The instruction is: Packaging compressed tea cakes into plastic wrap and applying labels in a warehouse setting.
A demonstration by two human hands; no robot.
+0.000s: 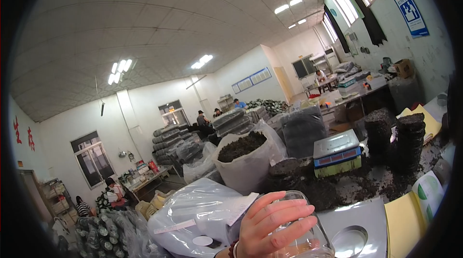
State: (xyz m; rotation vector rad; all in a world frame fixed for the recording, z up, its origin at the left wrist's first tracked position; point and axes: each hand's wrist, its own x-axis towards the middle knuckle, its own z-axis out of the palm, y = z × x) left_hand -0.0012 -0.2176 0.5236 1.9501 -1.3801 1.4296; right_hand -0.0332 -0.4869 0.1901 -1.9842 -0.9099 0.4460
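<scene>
At the bottom of the head view my left hand [273, 223] is wrapped around a clear glass jar [323, 238], its fingers lying across the side. A band circles the wrist. Through the glass some skin shows, and I cannot tell which part of a hand it is. My right hand is out of view. Beside the jar lies a shiny metal plate [374, 218] with a round hole. To the left is a plastic-wrapped pale bundle [195, 200]. Beyond the jar a digital scale [336, 147] stands on a green base, near stacks of dark pressed discs [410, 142].
A big white sack [237, 174] of dark loose material stands ahead. Dark crumbs cover the table [376, 185] around the scale. Yellow sheets [405, 222] lie at right. Several plastic-wrapped dark rolls [105, 234] are piled lower left. People work farther off, one person [117, 194] at left.
</scene>
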